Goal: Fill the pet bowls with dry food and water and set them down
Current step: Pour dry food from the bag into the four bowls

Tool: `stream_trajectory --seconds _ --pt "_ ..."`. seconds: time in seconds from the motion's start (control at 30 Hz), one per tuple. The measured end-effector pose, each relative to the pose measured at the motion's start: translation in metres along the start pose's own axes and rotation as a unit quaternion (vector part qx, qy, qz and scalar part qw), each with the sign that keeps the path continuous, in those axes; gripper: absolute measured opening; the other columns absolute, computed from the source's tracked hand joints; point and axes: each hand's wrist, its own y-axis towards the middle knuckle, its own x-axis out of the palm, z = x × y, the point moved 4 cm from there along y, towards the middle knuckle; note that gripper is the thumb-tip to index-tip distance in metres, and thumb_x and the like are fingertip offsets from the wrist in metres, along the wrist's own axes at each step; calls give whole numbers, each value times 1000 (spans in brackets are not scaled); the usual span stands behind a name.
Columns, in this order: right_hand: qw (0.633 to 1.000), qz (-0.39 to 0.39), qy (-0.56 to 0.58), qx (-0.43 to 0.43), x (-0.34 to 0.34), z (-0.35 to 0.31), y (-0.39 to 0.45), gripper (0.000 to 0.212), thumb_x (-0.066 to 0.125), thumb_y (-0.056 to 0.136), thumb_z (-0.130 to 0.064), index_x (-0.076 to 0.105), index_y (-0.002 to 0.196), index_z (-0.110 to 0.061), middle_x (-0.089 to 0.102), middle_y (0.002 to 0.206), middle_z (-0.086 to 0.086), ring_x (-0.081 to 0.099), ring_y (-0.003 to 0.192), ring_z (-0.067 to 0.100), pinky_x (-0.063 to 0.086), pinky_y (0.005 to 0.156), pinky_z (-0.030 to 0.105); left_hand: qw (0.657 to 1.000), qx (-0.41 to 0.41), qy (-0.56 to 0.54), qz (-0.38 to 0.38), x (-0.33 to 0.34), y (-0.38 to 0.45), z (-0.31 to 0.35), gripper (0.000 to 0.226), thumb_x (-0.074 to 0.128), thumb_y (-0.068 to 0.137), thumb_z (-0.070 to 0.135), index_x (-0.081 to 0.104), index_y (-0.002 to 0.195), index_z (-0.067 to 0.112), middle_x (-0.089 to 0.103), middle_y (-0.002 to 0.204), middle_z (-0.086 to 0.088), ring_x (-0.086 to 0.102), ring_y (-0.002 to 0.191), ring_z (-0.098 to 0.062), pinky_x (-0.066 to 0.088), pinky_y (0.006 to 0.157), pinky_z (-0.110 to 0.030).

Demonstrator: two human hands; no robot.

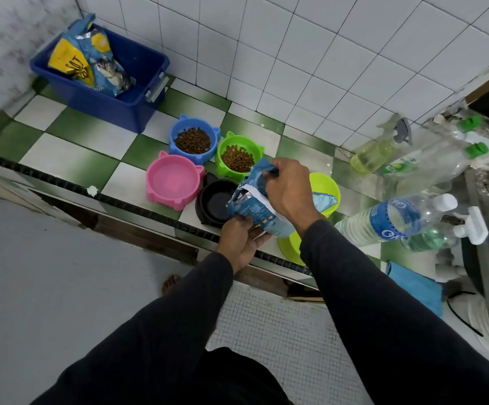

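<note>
Head view, looking down on a green-and-white checkered tiled counter [71, 159] against a white tiled wall.

Both hands hold a small blue food pouch [255, 206], tilted with its torn silver-lined mouth facing left, directly above the black bowl [212, 204]. Right hand [291, 190] grips the pouch from above, fingers curled over the upper edge. Left hand [242, 242] grasps the lower end from beneath, thumb pressed on the pouch face. No kibble visible falling from the mouth; the opening is partly turned away, so flow cannot be confirmed.

Bowls on the counter, clustered:
- blue bowl [194, 124], eared rim, holds brown kibble; farthest back.
- green bowl [239, 141], eared rim, holds kibble; just right of the blue one.
- pink bowl [173, 181], no kibble; front left, just beside the black bowl.
- black bowl, interior dark, appears without food.
- yellow-green bowl [329, 188], mostly hidden behind the right hand and pouch; contents not visible.
- A second yellow-green piece [290, 247] at the counter's front edge, below the right wrist.

Back left: blue plastic bin [138, 68] holding larger food bags [88, 59]. Right side: clear water bottle [389, 220] with blue label lying on its side, spray bottle [380, 147] with yellowish liquid, other clear bottles with green caps near the sink. Blue cloth [415, 287] at the counter edge.
</note>
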Motion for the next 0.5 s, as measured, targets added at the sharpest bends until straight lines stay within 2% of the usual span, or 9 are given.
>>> stream_trajectory --seconds 0.13,0.23,0.37,0.5 --pt "1000 -12 -14 -13 2 -6 0 17 60 87 -5 75 94 -4 73 93 17 64 89 35 34 68 24 1000 -10 -11 5 -1 0 -1 30 36 110 5 58 129 13 67 123 -16 61 120 -36 45 109 -58" --pt "999 -25 -38 -26 4 -10 1 18 58 87 -5 75 93 -5 72 92 18 63 89 36 31 66 24 1000 -16 -22 9 0 2 -1 30 36 109 5 57 130 12 64 129 -19 58 126 -38 43 110 -59" --pt "996 -41 -68 -47 6 -16 4 19 55 86 -4 73 94 -2 71 92 21 63 89 38 42 69 33 999 -24 -44 11 0 3 -1 30 36 109 4 55 131 11 61 135 -22 55 131 -41 39 115 -61" --pt "994 -52 -82 -49 8 -19 7 18 55 88 -4 72 92 0 70 92 22 62 88 39 42 68 32 998 -29 -51 12 -1 5 -1 29 36 110 4 55 131 10 59 138 -23 53 135 -43 38 115 -62"
